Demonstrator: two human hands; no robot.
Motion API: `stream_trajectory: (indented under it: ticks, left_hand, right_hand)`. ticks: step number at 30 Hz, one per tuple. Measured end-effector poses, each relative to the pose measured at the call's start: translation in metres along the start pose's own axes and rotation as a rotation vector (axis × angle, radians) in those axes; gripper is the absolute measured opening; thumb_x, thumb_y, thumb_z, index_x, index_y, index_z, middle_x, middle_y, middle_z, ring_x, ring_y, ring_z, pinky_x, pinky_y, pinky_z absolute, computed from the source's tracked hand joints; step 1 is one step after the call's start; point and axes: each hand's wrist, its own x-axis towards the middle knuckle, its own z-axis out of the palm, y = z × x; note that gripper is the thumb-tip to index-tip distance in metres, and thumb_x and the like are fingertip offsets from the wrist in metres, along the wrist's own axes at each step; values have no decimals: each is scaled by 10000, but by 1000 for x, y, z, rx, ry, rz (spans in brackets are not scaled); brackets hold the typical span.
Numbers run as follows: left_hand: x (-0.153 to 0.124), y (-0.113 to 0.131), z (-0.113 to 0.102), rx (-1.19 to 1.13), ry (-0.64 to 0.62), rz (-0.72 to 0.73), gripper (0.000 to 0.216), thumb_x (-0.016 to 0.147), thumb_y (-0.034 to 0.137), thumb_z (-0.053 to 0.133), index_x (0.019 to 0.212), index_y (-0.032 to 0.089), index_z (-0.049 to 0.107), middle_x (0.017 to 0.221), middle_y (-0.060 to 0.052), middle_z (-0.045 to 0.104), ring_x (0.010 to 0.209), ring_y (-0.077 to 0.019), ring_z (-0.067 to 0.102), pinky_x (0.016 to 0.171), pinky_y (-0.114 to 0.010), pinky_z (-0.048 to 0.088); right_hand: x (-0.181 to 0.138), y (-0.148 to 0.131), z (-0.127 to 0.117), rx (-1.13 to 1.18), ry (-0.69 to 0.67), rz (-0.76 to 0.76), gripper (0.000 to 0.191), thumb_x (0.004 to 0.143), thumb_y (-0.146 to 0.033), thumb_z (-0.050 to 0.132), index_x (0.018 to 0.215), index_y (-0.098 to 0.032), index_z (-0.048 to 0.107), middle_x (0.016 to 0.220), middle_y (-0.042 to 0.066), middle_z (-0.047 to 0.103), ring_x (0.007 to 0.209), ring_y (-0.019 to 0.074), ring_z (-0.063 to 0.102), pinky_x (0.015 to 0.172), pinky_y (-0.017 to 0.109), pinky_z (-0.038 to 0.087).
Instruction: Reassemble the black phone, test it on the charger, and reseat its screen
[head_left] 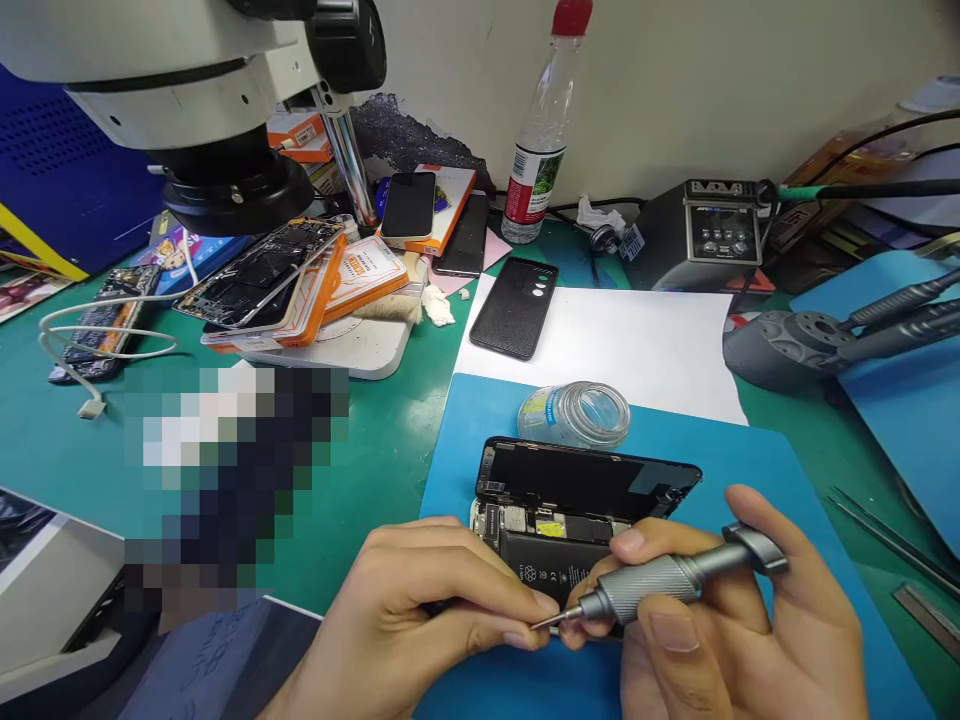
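My right hand is wrapped round a grey metal precision screwdriver, its shaft pointing left. At the bit's tip, the thumb and forefinger of my left hand are pinched together; whatever lies between them is too small to make out. Behind both hands lies an opened smartphone, its battery and inner parts exposed. My hands cover its lower part. The phone's screen is tilted up along the far side, in front of a glass jar lying on its side or tilted.
A blue mat lies under the phone. Behind it are a black phone case and a plastic bottle. A microscope overhangs phone parts at left. A soldering station, tool holder and tweezers occupy the right.
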Motion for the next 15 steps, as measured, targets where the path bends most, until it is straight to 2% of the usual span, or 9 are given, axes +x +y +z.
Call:
stream_trajectory:
  ticks: [5, 10, 15]
  left_hand:
    - [0, -1, 0, -13, 0, 1, 173, 898, 110, 810, 997, 242, 861, 897, -4, 858, 812, -150, 797, 771, -198, 602]
    - [1, 1, 0, 2, 11, 13, 151, 910, 153, 808, 993, 265, 866, 876, -4, 857, 773, -166, 799, 735, -223, 616]
    - [1, 1, 0, 11, -13, 19, 150, 915, 159, 805, 1006, 263, 864, 876, -7, 858, 767, -177, 806, 715, -240, 610]
  right_hand:
    - [1, 2, 0, 21, -9, -13, 523, 985, -270, 686, 1477, -332, 518, 930, 52, 673, 615, 174, 679, 490, 295, 614]
    - [0, 3, 2, 43, 34, -33, 527, 954, -244, 719, 1444, -332, 546, 912, 42, 686, 608, 174, 672, 475, 290, 607]
    - [0, -1, 3, 52, 17, 22, 518, 970, -281, 708, 1454, -349, 537, 924, 40, 681, 595, 168, 679, 485, 292, 605]
